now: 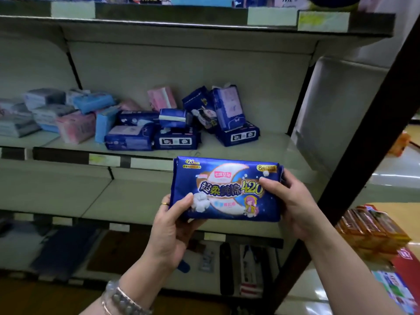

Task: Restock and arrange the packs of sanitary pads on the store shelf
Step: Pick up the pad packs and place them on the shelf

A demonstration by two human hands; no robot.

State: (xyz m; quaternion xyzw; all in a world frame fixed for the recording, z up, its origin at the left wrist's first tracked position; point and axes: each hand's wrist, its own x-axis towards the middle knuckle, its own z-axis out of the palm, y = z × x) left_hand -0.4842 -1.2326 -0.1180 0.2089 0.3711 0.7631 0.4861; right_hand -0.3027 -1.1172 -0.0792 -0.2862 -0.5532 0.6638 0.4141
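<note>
Gripping dark-blue pad pack (pixel 227 189) by both ends, left hand (pixel 172 226), right hand (pixel 293 201); moon graphic, "420" print.

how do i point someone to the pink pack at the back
Find the middle shelf, above the held pack. Behind its dark blue packs stands the pink pack, by the back panel. The other pink packs lie further left, nearer the front.

Rear face of the held pack (pixel 226 189) hidden, as are the fingers of the left hand (pixel 172 226) and right hand (pixel 293 205) behind it. Up-left of it, grey packs (pixel 16 123) blurred, cut by the frame edge. Left of it, price label (pixel 104 159) unreadable. Below it, lower-shelf goods (pixel 248 269) too blurred to identify.
</note>
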